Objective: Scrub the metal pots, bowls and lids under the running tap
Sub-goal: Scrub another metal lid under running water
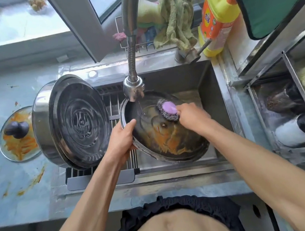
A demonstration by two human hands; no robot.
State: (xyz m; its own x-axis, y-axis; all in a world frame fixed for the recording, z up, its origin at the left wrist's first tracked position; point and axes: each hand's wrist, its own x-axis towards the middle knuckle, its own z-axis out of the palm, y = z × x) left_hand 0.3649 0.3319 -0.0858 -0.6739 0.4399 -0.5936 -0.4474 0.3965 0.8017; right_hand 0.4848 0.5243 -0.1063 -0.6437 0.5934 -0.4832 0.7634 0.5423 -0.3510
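Left hand (122, 137) grips the lid (162, 133) — right hand (191, 116) presses the scrubber (167, 111).

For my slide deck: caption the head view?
Left hand steadies greasy lid under tap; right hand scrubs with scourer.

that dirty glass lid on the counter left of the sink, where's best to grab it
By the dark knob standing up at the centre of the glass lid, coming straight down from above. The lid lies flat on the counter, so its rim gives fingers little to get under, and the glass is smeared orange.
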